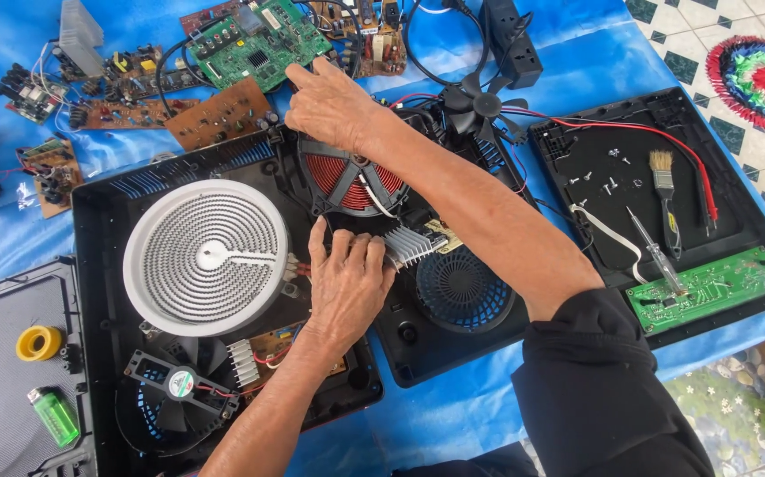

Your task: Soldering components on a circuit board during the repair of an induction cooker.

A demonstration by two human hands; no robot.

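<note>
The left hand [347, 278], fingers curled together, presses on the black cooker base beside the finned aluminium heatsink [410, 245] at its 3 o'clock. The right hand [329, 106], loosely open, rests on the copper induction coil's [351, 181] 12 o'clock edge, forefinger touching a green circuit board [259, 40].

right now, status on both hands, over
Left hand on silver heatsink. Right hand resting above red coil. Loose wires and black fan close by.
</note>
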